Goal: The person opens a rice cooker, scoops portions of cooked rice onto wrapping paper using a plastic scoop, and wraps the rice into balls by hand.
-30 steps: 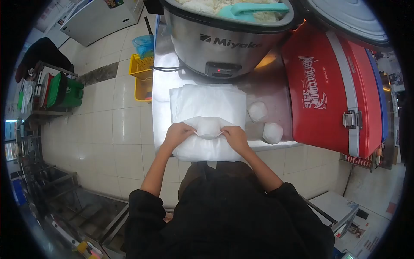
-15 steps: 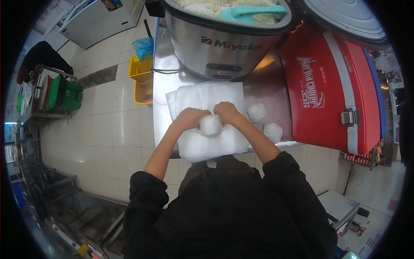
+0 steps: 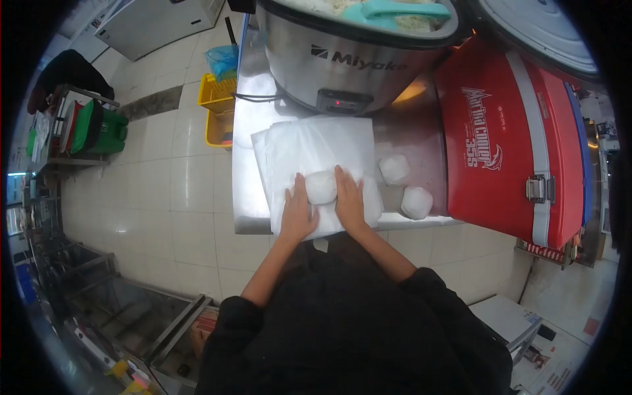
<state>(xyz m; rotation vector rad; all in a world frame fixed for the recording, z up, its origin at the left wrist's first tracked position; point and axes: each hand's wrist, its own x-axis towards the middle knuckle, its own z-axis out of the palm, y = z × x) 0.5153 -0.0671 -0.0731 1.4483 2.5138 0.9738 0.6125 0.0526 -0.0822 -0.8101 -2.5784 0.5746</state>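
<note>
A rounded white paper-wrapped packet (image 3: 321, 188) sits on a stack of white paper sheets (image 3: 289, 146) on the metal table. My left hand (image 3: 298, 212) lies along its left side, fingers stretched out and pointing away from me. On the packet's right side is my right hand (image 3: 349, 201), likewise with straight fingers; its fingertips are beside or touching the paper. Neither hand is closed around the packet. To the right of the sheets are two similar packets, one farther back (image 3: 394, 169) and one nearer the front edge (image 3: 417, 202).
Behind the sheets stands a large rice cooker (image 3: 296, 66) with rice and a turquoise scoop (image 3: 395, 9) on top. A red cooler box (image 3: 507, 145) fills the table's right side, beneath a round lid (image 3: 536, 29). Yellow crates (image 3: 217, 125) stand left of the table (image 3: 247, 191).
Both hands have gone from curled fingers at the packet's far side to straight fingers along its two sides, drawing closer to my body. The packet now looks flatter. The view has shifted slightly.
</note>
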